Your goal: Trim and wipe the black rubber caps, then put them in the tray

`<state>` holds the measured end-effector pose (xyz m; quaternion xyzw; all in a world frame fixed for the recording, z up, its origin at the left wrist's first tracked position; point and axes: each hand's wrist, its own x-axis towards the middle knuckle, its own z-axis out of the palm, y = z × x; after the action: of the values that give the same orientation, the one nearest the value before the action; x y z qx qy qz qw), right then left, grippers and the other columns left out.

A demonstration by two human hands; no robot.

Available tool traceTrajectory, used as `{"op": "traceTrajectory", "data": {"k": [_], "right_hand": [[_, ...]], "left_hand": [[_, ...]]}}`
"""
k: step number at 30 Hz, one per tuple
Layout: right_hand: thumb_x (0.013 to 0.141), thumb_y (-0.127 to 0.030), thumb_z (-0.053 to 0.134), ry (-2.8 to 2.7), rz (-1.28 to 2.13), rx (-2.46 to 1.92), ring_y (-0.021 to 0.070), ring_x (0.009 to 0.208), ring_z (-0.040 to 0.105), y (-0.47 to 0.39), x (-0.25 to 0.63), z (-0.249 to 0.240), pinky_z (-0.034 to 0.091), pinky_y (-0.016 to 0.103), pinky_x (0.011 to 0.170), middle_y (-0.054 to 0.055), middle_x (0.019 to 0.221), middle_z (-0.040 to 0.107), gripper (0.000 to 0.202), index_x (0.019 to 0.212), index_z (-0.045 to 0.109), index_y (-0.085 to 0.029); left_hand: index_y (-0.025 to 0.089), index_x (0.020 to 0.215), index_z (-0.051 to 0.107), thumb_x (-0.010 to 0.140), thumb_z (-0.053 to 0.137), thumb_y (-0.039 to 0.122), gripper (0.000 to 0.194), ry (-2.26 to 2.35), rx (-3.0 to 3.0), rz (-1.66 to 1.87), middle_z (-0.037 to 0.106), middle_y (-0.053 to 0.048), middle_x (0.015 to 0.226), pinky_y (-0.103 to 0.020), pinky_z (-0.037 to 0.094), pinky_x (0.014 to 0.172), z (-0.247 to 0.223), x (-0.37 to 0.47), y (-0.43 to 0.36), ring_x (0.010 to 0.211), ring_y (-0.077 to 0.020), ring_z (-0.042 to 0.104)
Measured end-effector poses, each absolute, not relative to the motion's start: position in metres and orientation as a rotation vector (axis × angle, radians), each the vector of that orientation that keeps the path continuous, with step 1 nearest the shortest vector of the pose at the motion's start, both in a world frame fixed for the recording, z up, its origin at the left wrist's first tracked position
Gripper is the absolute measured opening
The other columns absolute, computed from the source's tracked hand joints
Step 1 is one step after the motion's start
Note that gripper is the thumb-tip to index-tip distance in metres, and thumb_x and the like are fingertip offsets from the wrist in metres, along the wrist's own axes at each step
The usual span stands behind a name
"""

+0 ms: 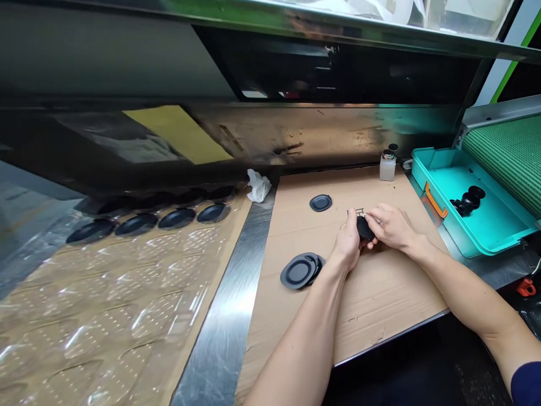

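Observation:
My left hand (pixel 349 237) is closed around a small black round part (pixel 364 228) above the cardboard sheet (pixel 393 282). From the other side, my right hand (pixel 389 224) grips the same part, thumb and fingers at its upper edge. A thin frame-like strip (pixel 358 212) sticks up between my hands; whether it belongs to the part I cannot tell. Behind and left of my hands lies a single dark oval plate (pixel 320 203). Beside my left forearm is a small overlapping pile of dark oval plates (pixel 299 271), partly hidden by the arm.
A turquoise bin (pixel 501 231) with several black round parts (pixel 470 200) stands right, beside a green conveyor belt (pixel 509 146). A white bottle (pixel 387 166) stands at the back. Crumpled white tissue (pixel 258 186) lies left of the cardboard. A clear plastic tray (pixel 139 287) holds several black oval pieces (pixel 177 218).

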<state>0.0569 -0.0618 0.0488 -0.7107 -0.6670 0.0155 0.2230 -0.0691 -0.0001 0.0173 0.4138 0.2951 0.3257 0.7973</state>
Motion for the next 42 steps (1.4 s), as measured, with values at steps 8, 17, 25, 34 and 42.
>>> {"op": "traceTrajectory", "data": {"k": [8, 17, 25, 34, 42], "right_hand": [[0.099, -0.029, 0.051, -1.979, 0.007, -1.948, 0.0189, 0.085, 0.06, -0.06, 0.063, 0.053, 0.035, 0.029, 0.07, 0.005, 0.09, 0.07, 0.028, 0.086, 0.074, -0.02], [0.097, -0.026, 0.052, -2.093, -0.061, -1.988, 0.0221, 0.086, 0.061, -0.058, 0.063, 0.061, 0.04, 0.032, 0.077, 0.01, 0.09, 0.072, 0.028, 0.084, 0.075, -0.017], [0.097, -0.027, 0.053, -2.026, -0.038, -1.976, 0.0195, 0.084, 0.061, -0.056, 0.063, 0.056, 0.037, 0.03, 0.072, 0.007, 0.089, 0.072, 0.028, 0.082, 0.075, -0.019], [0.095, -0.026, 0.054, -2.03, 0.02, -1.924, 0.0169, 0.079, 0.058, -0.057, 0.066, 0.059, 0.032, 0.029, 0.068, 0.005, 0.086, 0.072, 0.026, 0.08, 0.074, -0.018], [0.093, -0.027, 0.054, -2.019, 0.042, -1.947, 0.0164, 0.079, 0.059, -0.057, 0.066, 0.061, 0.03, 0.029, 0.066, 0.005, 0.089, 0.074, 0.026, 0.081, 0.075, -0.019]], "left_hand": [[0.016, 0.064, 0.066, 0.097, 0.041, 0.069, 0.068, 0.741, 1.129, 0.667, 0.06, -0.008, 0.045, -0.024, 0.037, 0.036, 0.012, -0.071, 0.0, 0.034, -0.014, 0.05], [0.017, 0.061, 0.064, 0.098, 0.04, 0.069, 0.068, 0.772, 1.217, 0.648, 0.06, -0.009, 0.045, -0.025, 0.037, 0.037, 0.012, -0.07, -0.001, 0.034, -0.0153, 0.051], [0.016, 0.063, 0.064, 0.101, 0.038, 0.061, 0.064, 0.782, 1.162, 0.659, 0.06, -0.009, 0.045, -0.025, 0.04, 0.038, 0.011, -0.068, 0.0, 0.035, -0.0159, 0.052], [0.014, 0.065, 0.064, 0.099, 0.039, 0.063, 0.064, 0.769, 1.164, 0.625, 0.06, -0.007, 0.047, -0.025, 0.042, 0.038, 0.012, -0.069, 0.001, 0.036, -0.0156, 0.055], [0.014, 0.066, 0.064, 0.102, 0.034, 0.053, 0.061, 0.778, 1.162, 0.608, 0.06, -0.008, 0.046, -0.025, 0.042, 0.037, 0.013, -0.069, 0.001, 0.036, -0.016, 0.054]]}}
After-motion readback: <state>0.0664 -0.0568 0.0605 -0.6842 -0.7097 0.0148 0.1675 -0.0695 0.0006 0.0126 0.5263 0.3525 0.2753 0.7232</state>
